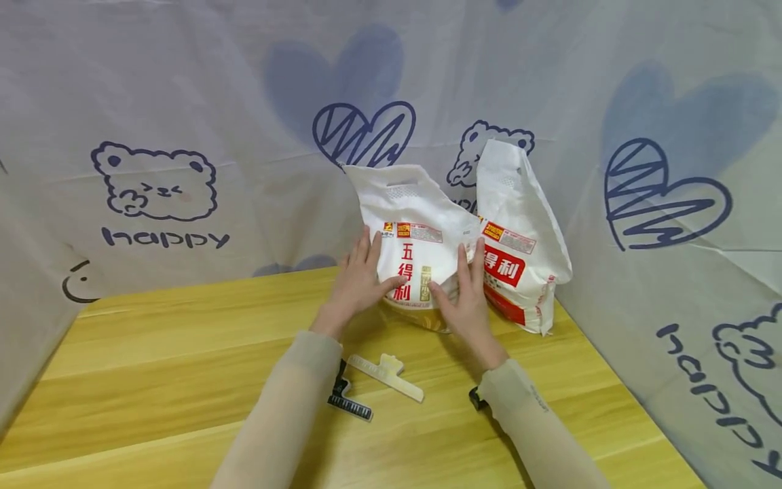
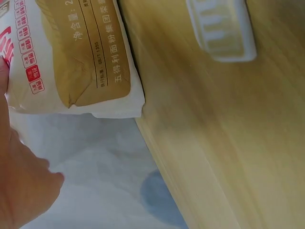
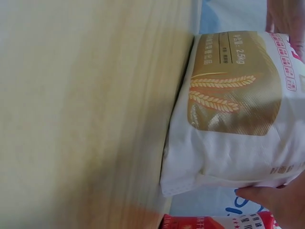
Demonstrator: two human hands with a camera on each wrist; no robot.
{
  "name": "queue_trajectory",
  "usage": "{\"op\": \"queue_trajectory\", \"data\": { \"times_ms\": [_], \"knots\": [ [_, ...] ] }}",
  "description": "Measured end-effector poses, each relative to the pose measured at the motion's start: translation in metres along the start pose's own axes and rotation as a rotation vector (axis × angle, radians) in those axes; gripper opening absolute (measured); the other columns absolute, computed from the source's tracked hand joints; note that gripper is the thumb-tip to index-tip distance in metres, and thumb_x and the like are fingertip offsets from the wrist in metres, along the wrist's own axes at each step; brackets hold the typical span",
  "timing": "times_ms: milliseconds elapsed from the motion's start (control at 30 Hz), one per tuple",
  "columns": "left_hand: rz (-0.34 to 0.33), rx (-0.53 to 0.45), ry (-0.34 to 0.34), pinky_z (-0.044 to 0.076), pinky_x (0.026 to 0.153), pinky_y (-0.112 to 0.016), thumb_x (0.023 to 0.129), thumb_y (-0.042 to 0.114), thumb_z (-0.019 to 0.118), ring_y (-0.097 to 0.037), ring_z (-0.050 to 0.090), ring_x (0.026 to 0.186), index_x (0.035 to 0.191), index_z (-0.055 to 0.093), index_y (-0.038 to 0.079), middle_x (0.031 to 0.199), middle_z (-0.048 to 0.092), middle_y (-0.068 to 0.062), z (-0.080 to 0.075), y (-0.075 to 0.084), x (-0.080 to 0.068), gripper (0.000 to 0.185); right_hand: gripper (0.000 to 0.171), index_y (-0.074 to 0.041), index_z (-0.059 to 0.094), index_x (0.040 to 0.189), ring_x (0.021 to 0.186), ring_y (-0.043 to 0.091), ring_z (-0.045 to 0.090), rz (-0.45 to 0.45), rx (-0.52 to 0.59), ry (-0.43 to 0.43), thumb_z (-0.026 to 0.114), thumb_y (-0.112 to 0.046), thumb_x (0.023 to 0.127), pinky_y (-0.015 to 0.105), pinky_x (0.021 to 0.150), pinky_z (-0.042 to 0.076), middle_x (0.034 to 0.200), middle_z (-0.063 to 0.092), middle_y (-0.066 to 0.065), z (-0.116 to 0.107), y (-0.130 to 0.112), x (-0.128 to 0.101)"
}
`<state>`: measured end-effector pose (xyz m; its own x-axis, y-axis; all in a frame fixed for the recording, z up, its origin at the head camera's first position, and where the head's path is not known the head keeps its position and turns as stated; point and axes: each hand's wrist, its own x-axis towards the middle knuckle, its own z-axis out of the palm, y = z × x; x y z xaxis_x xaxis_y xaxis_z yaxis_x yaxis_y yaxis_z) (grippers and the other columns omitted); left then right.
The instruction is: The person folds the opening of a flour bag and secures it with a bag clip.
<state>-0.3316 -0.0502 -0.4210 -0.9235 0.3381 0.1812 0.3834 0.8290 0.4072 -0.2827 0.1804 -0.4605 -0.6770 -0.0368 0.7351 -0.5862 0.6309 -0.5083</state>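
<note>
Yellow wooden worktop (image 1: 183,380), frame centre: my left hand (image 1: 357,282) and right hand (image 1: 467,302), fingers straight, press white paper flour bag (image 1: 418,238) sides, steadying it upright.

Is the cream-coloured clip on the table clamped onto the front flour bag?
No, the cream clip lies loose on the wooden table, apart from the front flour bag that both hands touch.
</note>
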Motion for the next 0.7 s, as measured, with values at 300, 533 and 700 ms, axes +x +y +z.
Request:
{"op": "queue_trajectory", "data": {
  "times_ms": [300,533,700],
  "knots": [
    [-0.020,-0.345,-0.062,0.027,0.123,-0.055,0.098,0.054,0.064,-0.046,0.018,0.154,0.165,-0.015,0.022,0.167,-0.035,-0.003,0.0072,0.0032,-0.0048,0.109,0.091,0.003,0.023,0.162,0.159,0.043,0.002,-0.017,0.008,-0.009,0.074,-0.028,0.094,0.068,0.117,0.030,0.170,-0.003,0.030,-0.0036,0.0022,-0.0002],
    [-0.006,-0.383,-0.071,0.020,0.126,-0.052,0.101,0.046,0.063,-0.044,0.009,0.157,0.165,-0.015,0.016,0.167,-0.034,-0.009,0.0042,0.0074,-0.0055,0.105,0.090,0.002,0.023,0.162,0.159,0.041,0.003,-0.024,0.027,-0.010,0.070,-0.038,0.097,0.068,0.119,0.027,0.171,-0.002,0.027,-0.0038,0.0058,0.0007],
    [-0.011,-0.386,-0.077,0.022,0.125,-0.052,0.100,0.046,0.063,-0.045,0.011,0.156,0.165,-0.014,0.015,0.168,-0.033,-0.012,0.0023,0.0092,-0.0059,0.106,0.089,0.000,0.023,0.163,0.159,0.040,0.003,-0.016,0.042,-0.021,0.069,-0.039,0.098,0.068,0.121,0.024,0.172,-0.002,0.025,-0.0042,0.0061,0.0008]
  ]
}}
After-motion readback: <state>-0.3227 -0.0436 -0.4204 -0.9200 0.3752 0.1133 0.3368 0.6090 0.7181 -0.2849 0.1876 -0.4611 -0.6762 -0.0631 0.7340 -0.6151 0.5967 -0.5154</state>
